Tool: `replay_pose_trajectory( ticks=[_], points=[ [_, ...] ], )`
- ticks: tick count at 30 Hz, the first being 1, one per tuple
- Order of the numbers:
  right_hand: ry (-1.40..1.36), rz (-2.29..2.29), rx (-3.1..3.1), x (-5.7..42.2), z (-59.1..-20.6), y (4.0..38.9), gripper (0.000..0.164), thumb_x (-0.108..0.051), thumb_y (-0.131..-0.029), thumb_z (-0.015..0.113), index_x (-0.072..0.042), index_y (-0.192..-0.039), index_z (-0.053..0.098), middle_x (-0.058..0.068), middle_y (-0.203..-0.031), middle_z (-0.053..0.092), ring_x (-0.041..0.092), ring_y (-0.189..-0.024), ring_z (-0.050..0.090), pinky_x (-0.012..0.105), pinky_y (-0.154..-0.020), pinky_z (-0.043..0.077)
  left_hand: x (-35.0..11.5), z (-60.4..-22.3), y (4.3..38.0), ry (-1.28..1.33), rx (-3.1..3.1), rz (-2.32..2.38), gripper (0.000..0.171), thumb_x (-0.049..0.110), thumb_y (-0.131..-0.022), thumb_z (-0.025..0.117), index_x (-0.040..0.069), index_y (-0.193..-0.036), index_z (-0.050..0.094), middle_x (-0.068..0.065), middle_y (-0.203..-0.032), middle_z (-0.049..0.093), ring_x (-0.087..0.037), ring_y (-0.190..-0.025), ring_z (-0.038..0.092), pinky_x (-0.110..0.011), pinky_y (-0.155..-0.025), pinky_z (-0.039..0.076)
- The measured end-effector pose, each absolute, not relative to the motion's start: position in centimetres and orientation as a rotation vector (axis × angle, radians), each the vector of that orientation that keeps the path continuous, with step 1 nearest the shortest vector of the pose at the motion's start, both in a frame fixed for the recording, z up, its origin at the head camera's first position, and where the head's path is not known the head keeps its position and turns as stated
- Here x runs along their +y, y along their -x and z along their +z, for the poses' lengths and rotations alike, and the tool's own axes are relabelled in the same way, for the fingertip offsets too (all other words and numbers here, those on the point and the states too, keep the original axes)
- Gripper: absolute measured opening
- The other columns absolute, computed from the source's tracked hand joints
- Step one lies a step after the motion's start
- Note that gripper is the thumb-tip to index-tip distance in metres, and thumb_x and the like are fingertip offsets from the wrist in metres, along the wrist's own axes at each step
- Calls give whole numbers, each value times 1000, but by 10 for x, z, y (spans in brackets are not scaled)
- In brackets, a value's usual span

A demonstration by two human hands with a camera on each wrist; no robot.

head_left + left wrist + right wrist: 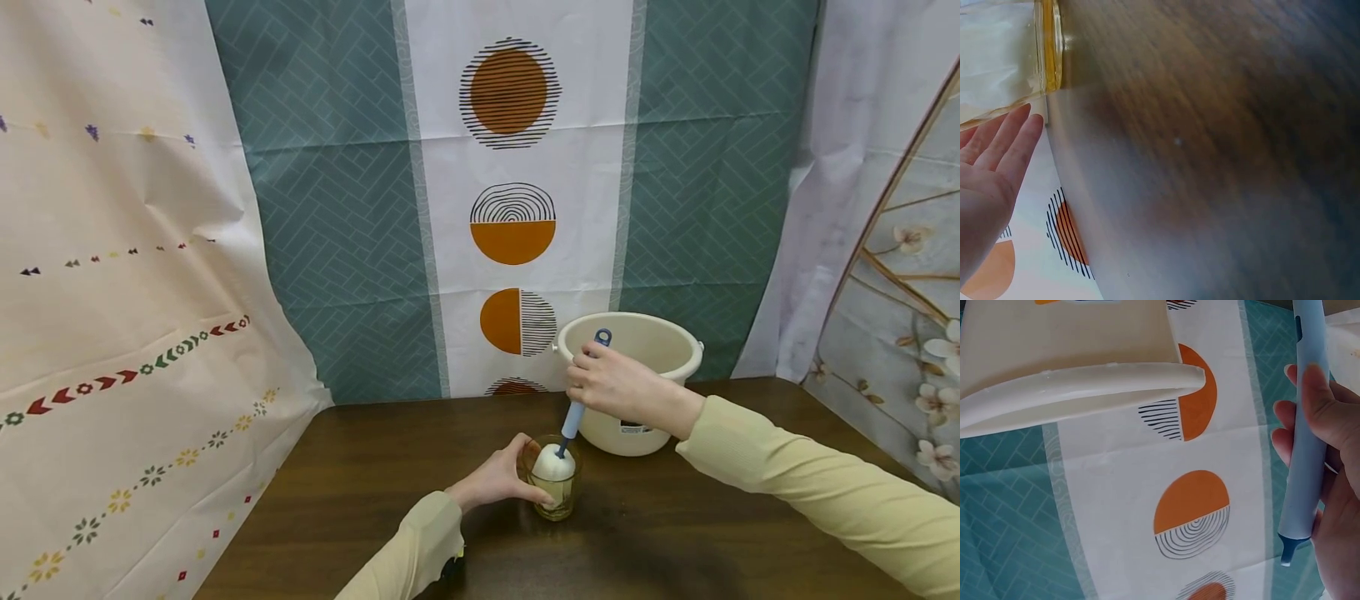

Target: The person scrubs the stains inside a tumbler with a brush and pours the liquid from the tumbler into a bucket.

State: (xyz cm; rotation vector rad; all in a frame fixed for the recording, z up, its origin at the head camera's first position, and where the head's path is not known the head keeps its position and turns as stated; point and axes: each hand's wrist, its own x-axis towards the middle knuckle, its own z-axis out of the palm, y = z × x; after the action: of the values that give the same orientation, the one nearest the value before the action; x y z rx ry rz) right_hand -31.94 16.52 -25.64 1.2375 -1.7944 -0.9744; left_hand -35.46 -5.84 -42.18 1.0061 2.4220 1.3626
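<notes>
An amber-tinted drinking glass (558, 506) stands on the dark wooden table, steadied by my left hand (498, 477), thumb on the near side and fingers on the far side. My right hand (626, 383) grips the light blue handle (1304, 450) of a cup brush from above. The brush's rounded white head (553, 463) sits inside the glass, its top showing at the rim. In the left wrist view, part of the glass (1054, 50) appears at the upper left, above the left fingers. The right wrist view shows fingers and thumb wrapped round the handle; the brush head is out of that view.
A cream bucket (641, 333) stands just behind the right hand, near the back edge of the table. Patterned curtains (322, 200) hang behind the table, and more cloth hangs at both sides. Dark brown tabletop (360, 483) extends left of the glass.
</notes>
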Motion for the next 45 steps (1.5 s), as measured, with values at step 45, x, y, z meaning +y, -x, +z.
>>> replay_pose_trajectory(
  ticks=[45],
  points=[
    [-1189,-902,-1852,181,-250,318,18,-18,-66,79,-21,-80,68,4,-70,48,22,-71,43,37,-74,34,-58,-421,354,-995,2419,1373,56,27,-68,80,14,-110,44,7,-97,55,-9,-88,52,-28,-76,42]
  ],
)
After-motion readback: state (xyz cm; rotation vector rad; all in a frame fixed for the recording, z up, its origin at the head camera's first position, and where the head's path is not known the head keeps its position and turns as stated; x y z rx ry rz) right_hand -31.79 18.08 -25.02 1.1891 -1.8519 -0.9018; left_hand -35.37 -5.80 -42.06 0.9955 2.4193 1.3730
